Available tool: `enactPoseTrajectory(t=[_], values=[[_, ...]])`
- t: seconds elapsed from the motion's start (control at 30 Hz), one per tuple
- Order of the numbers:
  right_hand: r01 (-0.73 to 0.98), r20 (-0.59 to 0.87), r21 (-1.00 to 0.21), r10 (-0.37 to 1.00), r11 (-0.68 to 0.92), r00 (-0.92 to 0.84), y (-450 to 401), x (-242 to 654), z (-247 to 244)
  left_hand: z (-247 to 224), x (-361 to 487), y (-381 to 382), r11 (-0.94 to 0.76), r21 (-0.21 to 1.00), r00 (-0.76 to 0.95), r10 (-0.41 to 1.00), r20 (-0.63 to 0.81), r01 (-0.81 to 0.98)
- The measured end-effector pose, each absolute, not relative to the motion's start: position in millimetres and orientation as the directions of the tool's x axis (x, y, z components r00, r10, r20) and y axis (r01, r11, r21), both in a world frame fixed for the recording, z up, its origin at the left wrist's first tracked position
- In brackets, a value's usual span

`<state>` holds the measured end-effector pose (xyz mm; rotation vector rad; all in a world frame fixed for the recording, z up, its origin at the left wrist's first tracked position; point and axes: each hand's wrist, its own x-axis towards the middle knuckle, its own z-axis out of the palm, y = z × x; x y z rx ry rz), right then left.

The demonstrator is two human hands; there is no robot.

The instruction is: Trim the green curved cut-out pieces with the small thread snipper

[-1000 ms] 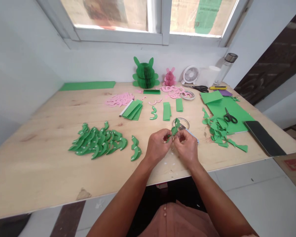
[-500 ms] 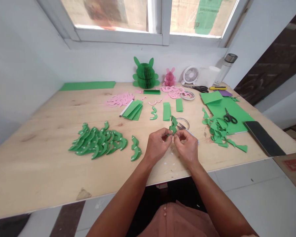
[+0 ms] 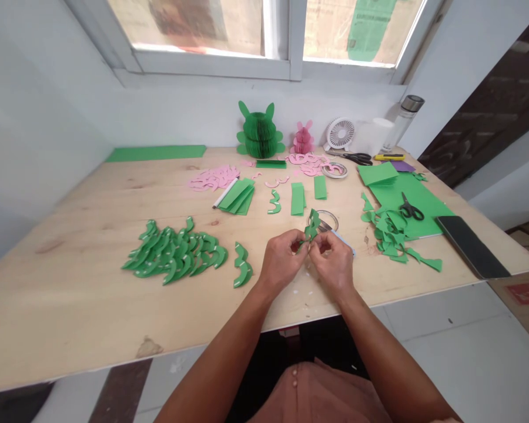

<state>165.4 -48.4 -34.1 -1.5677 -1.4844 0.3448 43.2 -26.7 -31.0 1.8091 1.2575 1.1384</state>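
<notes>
Between my fingertips, just above the table, is a green scalloped paper cutout [image 3: 312, 221]. My left hand [image 3: 284, 255] pinches its lower end from the left. Close against it, my right hand [image 3: 332, 258] pinches the same end from the right; the fingers hide that part of the paper. Behind my hands lie a roll of tape [image 3: 334, 215] and a blue-handled pair of scissors [image 3: 344, 242], partly covered by my right hand. To the left, two green curved paper pieces [image 3: 242, 274] lie near a heap of similar pieces [image 3: 176, 254] with white marks.
Green scraps [image 3: 390, 235], black scissors [image 3: 411, 208] and a phone [image 3: 471, 247] lie at right. Folded green papers [image 3: 239, 197] and pink cutouts [image 3: 214, 177] are farther back. Along the wall stand a green honeycomb paper figure [image 3: 260, 134], a pink one [image 3: 303, 140] and a small fan [image 3: 340, 134].
The green cutout has tilted and shifted slightly to the right between my fingers. Both hands keep their pinch in nearly the same place.
</notes>
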Motion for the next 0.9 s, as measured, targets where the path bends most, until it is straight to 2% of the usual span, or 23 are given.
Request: enactPoseTrajectory(t=[0.3, 0.47, 0.7, 0.9], values=[[0.606, 0.325, -0.789, 0.906, 0.101, 0.271, -48.9, 165.5, -31.5, -24.2, 44.6, -28.7, -0.238, 0.933, 0.110, 0.970, 0.216, 0.271], [0.505, 0.302, -0.855, 0.905, 0.118, 0.300, -47.2, 168.0, -32.8, -28.3, 43.2, -24.8, -0.145, 0.979, 0.104, 0.986, 0.131, 0.145], [0.371, 0.255, -0.916, 0.935, 0.152, 0.247, -43.8, 170.4, -35.4, -26.0, 42.2, -23.4, -0.042, 0.999, 0.144, 0.989, 0.045, -0.022], [0.331, 0.232, -0.932, 0.945, 0.148, 0.231, -44.2, 170.0, -33.4, -23.4, 42.4, -23.6, 0.024, 0.994, 0.161, 0.987, -0.006, -0.104]])
